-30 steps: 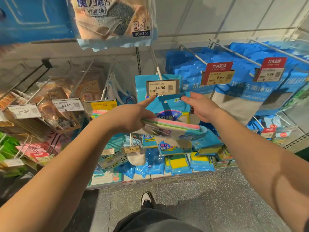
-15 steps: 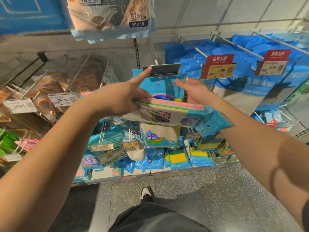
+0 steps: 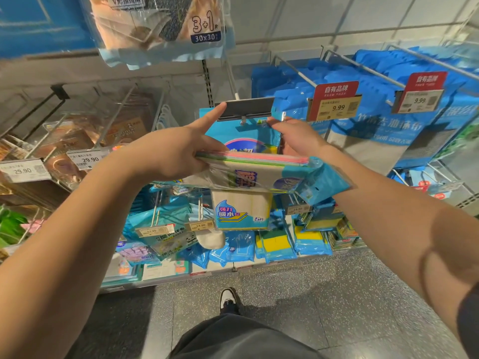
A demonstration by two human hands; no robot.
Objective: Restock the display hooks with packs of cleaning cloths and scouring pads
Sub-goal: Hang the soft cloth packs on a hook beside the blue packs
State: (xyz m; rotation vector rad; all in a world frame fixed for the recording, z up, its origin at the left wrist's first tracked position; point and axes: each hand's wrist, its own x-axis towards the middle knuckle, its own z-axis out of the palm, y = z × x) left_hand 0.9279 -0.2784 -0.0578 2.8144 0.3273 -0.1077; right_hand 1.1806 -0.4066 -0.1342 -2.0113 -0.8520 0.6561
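**Label flap lifted, pack waiting below the hook**

Left hand [image 3: 168, 154]: grasping a flat clear-wrapped pack of layered pink, green and cream cleaning cloths [image 3: 248, 172], fingers curled round its left end. Index finger stretched up and touching the left edge of the grey plastic price-label flap [image 3: 246, 108], which sits tipped up to near level at the hook's front end.

Right hand [image 3: 295, 137]: up beside the blue-and-white pack already hanging on the hook [image 3: 241, 133], fingertips at its top right corner just under the flap. Fingers look loosely bent; cannot tell whether pinching that pack or only touching it.

Held pack: lying flat, long axis left to right, just below and nearer than the hook tip. Blue header end pointing right, drooping past the right wrist. Hang hole therefore on the far side from the left grip and closest to the right hand. Judgement: pack needs turning upright, header brought up to the hook tip, likely by the right hand, while the flap stays raised.

Hooks to the right: dense rows of blue cloth packs [image 3: 388, 125] behind red-topped 9.99 tags [image 3: 334, 101]. Hooks to the left: brownish clear-wrapped packs [image 3: 77, 141] behind white 29.90 tags [image 3: 86, 159]. Lower rows: yellow-and-green scouring pads in blue wrap [image 3: 274, 242], more cloth packs.
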